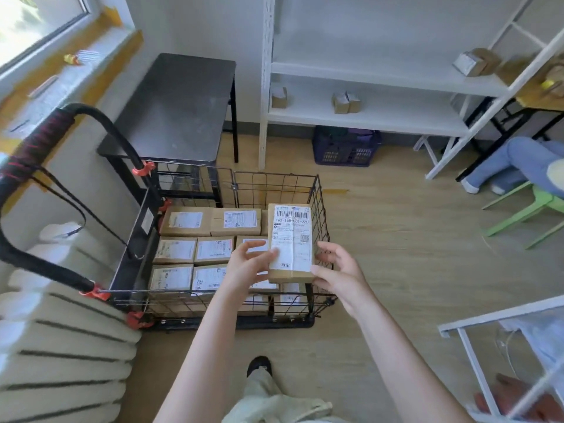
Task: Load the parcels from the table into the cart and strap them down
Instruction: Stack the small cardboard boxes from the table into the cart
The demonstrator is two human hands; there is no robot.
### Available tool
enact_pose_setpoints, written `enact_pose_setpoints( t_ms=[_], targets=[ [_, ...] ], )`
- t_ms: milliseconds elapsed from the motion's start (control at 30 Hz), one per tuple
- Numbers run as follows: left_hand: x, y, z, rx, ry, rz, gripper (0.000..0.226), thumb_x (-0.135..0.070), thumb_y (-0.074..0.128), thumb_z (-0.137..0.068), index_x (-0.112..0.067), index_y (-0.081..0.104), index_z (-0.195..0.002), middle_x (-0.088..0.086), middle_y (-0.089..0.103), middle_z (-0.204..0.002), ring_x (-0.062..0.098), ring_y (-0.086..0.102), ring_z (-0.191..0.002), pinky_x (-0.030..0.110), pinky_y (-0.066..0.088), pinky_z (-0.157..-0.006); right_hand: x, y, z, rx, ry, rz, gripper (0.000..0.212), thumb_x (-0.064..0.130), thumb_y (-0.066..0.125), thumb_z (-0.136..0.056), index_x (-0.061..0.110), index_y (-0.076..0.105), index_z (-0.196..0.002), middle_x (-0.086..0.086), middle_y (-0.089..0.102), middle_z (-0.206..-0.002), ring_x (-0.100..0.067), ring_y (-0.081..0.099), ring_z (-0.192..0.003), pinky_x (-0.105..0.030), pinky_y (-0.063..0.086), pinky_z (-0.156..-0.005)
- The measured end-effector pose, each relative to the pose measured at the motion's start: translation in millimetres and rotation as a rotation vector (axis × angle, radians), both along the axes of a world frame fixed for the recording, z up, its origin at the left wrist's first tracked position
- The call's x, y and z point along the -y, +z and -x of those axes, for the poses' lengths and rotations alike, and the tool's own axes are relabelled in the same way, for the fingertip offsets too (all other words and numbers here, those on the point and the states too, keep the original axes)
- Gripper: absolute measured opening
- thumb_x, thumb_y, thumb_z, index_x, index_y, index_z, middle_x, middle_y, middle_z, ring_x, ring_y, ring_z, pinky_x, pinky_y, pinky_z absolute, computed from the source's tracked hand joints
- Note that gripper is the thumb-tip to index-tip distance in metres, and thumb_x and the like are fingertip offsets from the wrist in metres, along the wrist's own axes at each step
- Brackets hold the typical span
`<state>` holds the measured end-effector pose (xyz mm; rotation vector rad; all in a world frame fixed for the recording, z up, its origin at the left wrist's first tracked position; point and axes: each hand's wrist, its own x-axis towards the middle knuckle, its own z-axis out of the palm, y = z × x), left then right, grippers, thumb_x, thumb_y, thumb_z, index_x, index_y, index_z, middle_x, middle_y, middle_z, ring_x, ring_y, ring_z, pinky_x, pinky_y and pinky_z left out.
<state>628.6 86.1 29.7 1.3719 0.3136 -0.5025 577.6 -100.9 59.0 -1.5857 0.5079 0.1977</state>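
- Holding one parcel (291, 242) over the right side of the cart (320, 209), the left hand (248, 264) and right hand (338, 271) press its sides with half-open fingers.
- Better to lower it flat into the free place beside the other parcels (210, 236), label up, clear of the wire wall.
- The surface (180, 105) looks empty.

Centre of frame: left hand (248, 264) and right hand (341, 271) hold a labelled parcel (291, 242) over the right side of a wire cart (274, 186) holding stacked parcels (210, 222); dark table (180, 102) at upper left.
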Motion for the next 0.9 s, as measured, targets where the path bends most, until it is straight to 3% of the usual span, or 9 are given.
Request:
enact_pose_setpoints(
  t_ms=[200, 267, 333, 400, 533, 667, 733, 800, 900],
  targets=[
    [-1, -24, -37, -0.053, -0.098, -0.023, 0.053, -0.019, 0.076, -0.08, -0.016, 0.049, -0.126, 0.009, 0.07, -0.109, 0.026, 0.07, -0.095, 0.045, 0.056, -0.085, 0, -31, -50, -0.08, -0.055, -0.017, 0.048, 0.005, 0.069, -0.086, 0.016, 0.05, -0.129, -0.007, 0.059, -0.118, -0.025, 0.066, -0.102, -0.047, 0.057, -0.086],
    [2, -33, -45, -0.081, -0.125, -0.038, 0.055, -0.018, 0.075, -0.081, -0.02, 0.048, -0.128, 0.008, 0.069, -0.111, 0.024, 0.07, -0.095, 0.043, 0.057, -0.084, 2, -40, -63, -0.085, -0.043, 0.029, 0.053, 0.008, 0.071, -0.086, 0.017, 0.048, -0.133, -0.006, 0.059, -0.12, -0.021, 0.064, -0.103, -0.037, 0.057, -0.079],
    [6, -42, -53, -0.106, -0.17, -0.069, 0.057, -0.017, 0.074, -0.082, -0.029, 0.046, -0.129, 0.006, 0.069, -0.111, 0.021, 0.07, -0.094, 0.038, 0.058, -0.078, 6, -50, -75, -0.101, -0.002, 0.085, 0.051, 0.004, 0.066, -0.089, 0.018, 0.046, -0.134, -0.001, 0.056, -0.12, -0.009, 0.059, -0.099, -0.014, 0.05, -0.068],
    [13, -55, -62, -0.121, -0.222, -0.102, 0.064, -0.014, 0.074, -0.082, -0.036, 0.043, -0.133, 0.006, 0.068, -0.112, 0.021, 0.07, -0.095, 0.036, 0.058, -0.077, 12, -65, -86, -0.145, 0.055, 0.139, 0.051, -0.002, 0.057, -0.092, 0.015, 0.044, -0.138, 0.001, 0.051, -0.118, -0.003, 0.051, -0.095, -0.005, 0.045, -0.061],
    [35, -95, -80, -0.213, -0.262, -0.168, 0.071, -0.004, 0.069, -0.085, -0.032, 0.038, -0.143, 0.008, 0.061, -0.123, 0.023, 0.068, -0.097, 0.031, 0.059, -0.071, 25, -106, -103, -0.255, 0.116, 0.211, 0.058, -0.008, 0.052, -0.092, 0.017, 0.039, -0.143, -0.004, 0.049, -0.131, -0.008, 0.044, -0.11, -0.014, 0.044, -0.071],
    [58, -150, -100, -0.287, -0.283, -0.311, 0.059, 0.002, 0.062, -0.087, -0.025, 0.048, -0.138, 0.007, 0.058, -0.126, 0.026, 0.065, -0.101, 0.037, 0.059, -0.075, 30, -159, -122, -0.376, 0.13, 0.276, 0.057, -0.007, 0.049, -0.088, 0.017, 0.044, -0.138, 0.002, 0.057, -0.122, -0.015, 0.055, -0.1, -0.032, 0.054, -0.083],
    [71, -179, -108, -0.325, -0.26, -0.385, 0.047, 0.007, 0.056, -0.086, -0.013, 0.057, -0.128, 0.01, 0.063, -0.12, 0.028, 0.066, -0.097, 0.041, 0.059, -0.077, 31, -193, -128, -0.451, 0.152, 0.303, 0.045, -0.004, 0.048, -0.087, 0.019, 0.053, -0.126, 0.002, 0.063, -0.111, -0.023, 0.063, -0.098, -0.043, 0.056, -0.078],
    [80, -207, -115, -0.379, -0.266, -0.47, 0.033, 0.008, 0.051, -0.085, -0.009, 0.065, -0.11, 0.014, 0.068, -0.11, 0.03, 0.068, -0.094, 0.044, 0.059, -0.079, 30, -224, -132, -0.517, 0.157, 0.324, 0.033, -0.003, 0.046, -0.088, 0.021, 0.054, -0.11, 0.001, 0.063, -0.103, -0.026, 0.063, -0.095, -0.037, 0.054, -0.068],
    [89, -247, -117, -0.434, -0.335, -0.598, 0.024, 0.006, 0.048, -0.083, -0.007, 0.067, -0.092, 0.015, 0.068, -0.088, 0.032, 0.068, -0.083, 0.042, 0.06, -0.075, 28, -267, -136, -0.604, 0.149, 0.336, 0.022, 0.004, 0.051, -0.087, 0.015, 0.054, -0.106, -0.003, 0.064, -0.105, -0.024, 0.061, -0.09, -0.032, 0.05, -0.072]
  ],
)
